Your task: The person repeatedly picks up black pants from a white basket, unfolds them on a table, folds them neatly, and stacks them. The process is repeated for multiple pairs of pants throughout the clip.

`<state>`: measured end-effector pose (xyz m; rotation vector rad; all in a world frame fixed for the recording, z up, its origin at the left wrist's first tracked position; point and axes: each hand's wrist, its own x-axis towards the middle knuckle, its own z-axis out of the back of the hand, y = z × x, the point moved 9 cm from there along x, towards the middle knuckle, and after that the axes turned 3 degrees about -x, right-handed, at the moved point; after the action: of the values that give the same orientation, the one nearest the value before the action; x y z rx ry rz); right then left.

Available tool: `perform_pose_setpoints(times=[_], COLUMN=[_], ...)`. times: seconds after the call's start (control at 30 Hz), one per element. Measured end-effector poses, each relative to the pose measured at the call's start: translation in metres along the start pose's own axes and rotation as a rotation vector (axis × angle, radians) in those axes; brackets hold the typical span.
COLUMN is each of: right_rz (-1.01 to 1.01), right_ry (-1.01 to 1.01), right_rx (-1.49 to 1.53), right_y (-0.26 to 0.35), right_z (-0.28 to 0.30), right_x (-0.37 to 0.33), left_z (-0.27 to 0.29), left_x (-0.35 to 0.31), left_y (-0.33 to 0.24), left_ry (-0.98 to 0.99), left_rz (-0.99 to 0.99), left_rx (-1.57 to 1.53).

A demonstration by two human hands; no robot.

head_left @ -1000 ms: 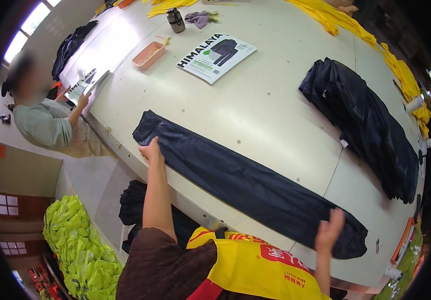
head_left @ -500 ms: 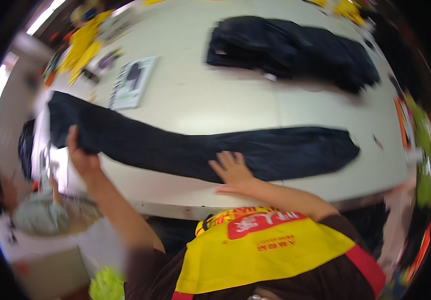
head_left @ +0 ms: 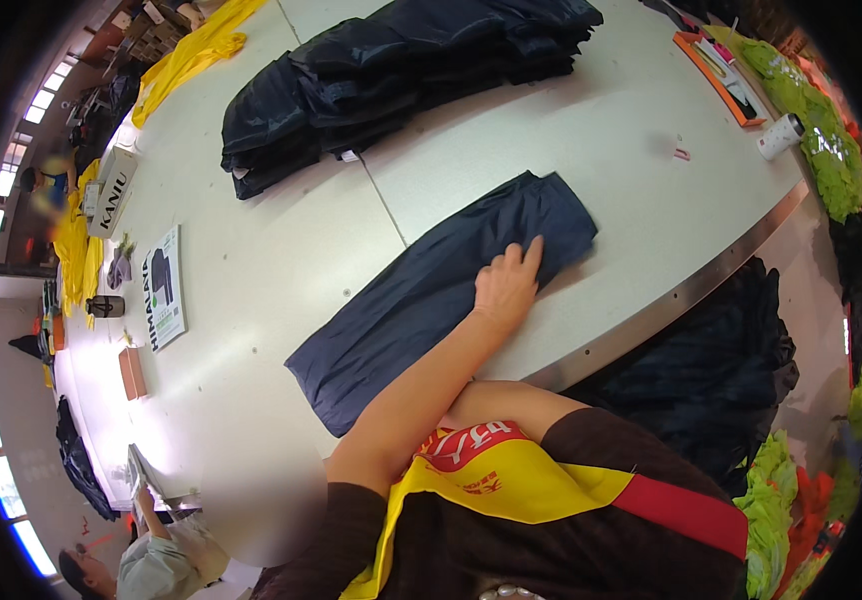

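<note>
A dark navy garment (head_left: 421, 290), folded into a shorter strip, lies slantwise on the white table. My left hand (head_left: 509, 285) rests on its upper right part, fingers apart, bent a little and touching the cloth. My left forearm passes over the lower edge of the garment. Beneath that forearm my right arm (head_left: 511, 405) crosses leftward, close to the garment's near end. My right hand is hidden behind the left forearm, so its fingers and anything in them do not show.
A stack of folded dark garments (head_left: 401, 85) lies at the table's far side. A booklet (head_left: 163, 285) and yellow cloth (head_left: 196, 55) are at left. An orange tray (head_left: 719, 80) and white cylinder (head_left: 781, 137) stand right. Another person (head_left: 166, 560) works at lower left.
The long garment strip is now folded to about half its length. My left hand has moved from its left end to its right part. My right arm has swung left under it. The view has turned.
</note>
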<state>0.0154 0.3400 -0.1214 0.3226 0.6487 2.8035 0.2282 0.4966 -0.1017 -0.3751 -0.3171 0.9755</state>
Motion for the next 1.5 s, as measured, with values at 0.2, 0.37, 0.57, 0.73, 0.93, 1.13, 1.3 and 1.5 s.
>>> perform_pose_setpoints(times=[0.2,0.37,0.57,0.73,0.93,1.13,1.3,1.5], right_rz=[0.17,-0.351,-1.219,-1.09,-1.179,-0.649,-0.792,-0.596], right_ry=[0.002,-0.498,-0.687,-0.644,-0.495,-0.447,-0.133,-0.414], right_rx=[0.169,0.293,-0.2,-0.313,-0.319,-0.608,-0.481,-0.266], right_y=[0.015,-0.078,-0.194,-0.223,-0.244,-0.152,-0.225,-0.19], right_z=[-0.001,0.116,0.194,0.222,0.203,0.194,0.122,0.155], right_x=[-0.014,-0.131,-0.269,-0.253,-0.23,-0.086,-0.093,-0.072], left_z=[0.022,0.094,0.097,0.107,0.105,0.12,0.108,0.115], left_x=[-0.018,-0.113,-0.218,-0.235,-0.283,-0.3,-0.321,-0.391], left_y=[0.007,0.079,0.164,0.174,0.22,0.221,0.239,0.23], left_ry=[-0.043,-0.253,-0.259,-0.396,-0.537,-0.44,-0.413,-0.731], left_rz=[-0.032,0.111,0.554,0.643,0.884,0.919,0.984,1.246], left_rx=[-0.182,0.173,0.324,0.357,0.384,0.353,0.306,-0.196])
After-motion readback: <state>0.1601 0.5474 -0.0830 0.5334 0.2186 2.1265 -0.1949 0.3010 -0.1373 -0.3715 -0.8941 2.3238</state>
